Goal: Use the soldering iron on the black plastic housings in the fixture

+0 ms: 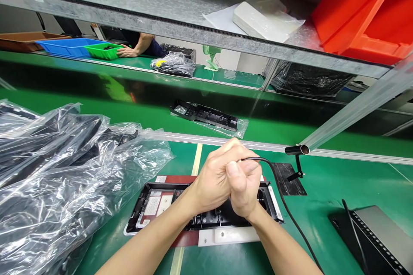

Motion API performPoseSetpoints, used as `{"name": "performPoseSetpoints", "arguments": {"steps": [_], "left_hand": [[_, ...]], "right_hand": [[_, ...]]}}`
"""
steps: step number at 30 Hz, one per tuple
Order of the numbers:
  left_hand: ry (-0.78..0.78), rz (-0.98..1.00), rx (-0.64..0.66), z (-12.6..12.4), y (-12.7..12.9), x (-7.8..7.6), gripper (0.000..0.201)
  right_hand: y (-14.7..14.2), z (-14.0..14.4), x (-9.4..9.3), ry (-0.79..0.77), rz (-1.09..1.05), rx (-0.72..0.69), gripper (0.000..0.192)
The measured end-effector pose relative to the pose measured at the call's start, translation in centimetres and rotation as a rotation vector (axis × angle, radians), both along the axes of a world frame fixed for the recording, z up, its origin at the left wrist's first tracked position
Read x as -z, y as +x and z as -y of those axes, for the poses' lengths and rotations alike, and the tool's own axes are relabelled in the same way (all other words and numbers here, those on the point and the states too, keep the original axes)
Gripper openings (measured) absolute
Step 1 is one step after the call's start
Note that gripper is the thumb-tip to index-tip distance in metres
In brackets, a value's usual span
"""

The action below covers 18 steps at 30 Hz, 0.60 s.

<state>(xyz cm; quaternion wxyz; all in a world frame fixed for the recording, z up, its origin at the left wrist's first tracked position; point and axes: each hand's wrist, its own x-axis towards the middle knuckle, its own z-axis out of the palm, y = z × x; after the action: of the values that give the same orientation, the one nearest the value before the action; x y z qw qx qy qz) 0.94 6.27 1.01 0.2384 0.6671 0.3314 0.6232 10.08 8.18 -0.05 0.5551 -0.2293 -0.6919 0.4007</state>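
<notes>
My left hand [214,176] and my right hand [243,189] are pressed together in front of me, fingers curled shut. A thin black cable [284,202] comes out from between them and runs down to the right. Whatever is at the cable's end is hidden inside the hands. Directly below the hands lies a black plastic frame [155,208] with white labels, seated on a red and white fixture [226,236] on the green bench.
A heap of clear plastic bags [64,180] with black parts fills the left. Another bagged black part [206,116] lies on the green conveyor. A grey device [377,236] sits at right. Overhead is a metal shelf with a red bin [364,13]. Another person's hand [127,51] touches a green tray.
</notes>
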Motion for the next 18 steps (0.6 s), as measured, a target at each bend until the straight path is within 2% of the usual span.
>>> {"name": "performPoseSetpoints", "arguments": {"steps": [5,18], "left_hand": [[0.007,0.006,0.002,-0.01,-0.09,0.09,0.022],[-0.038,0.038,0.029,0.2,-0.24,0.34,0.018]], "right_hand": [[-0.11,-0.14,0.21,-0.004,0.015,0.007,0.044],[-0.37,-0.26,-0.64,0.053,0.001,-0.023,0.042]]}}
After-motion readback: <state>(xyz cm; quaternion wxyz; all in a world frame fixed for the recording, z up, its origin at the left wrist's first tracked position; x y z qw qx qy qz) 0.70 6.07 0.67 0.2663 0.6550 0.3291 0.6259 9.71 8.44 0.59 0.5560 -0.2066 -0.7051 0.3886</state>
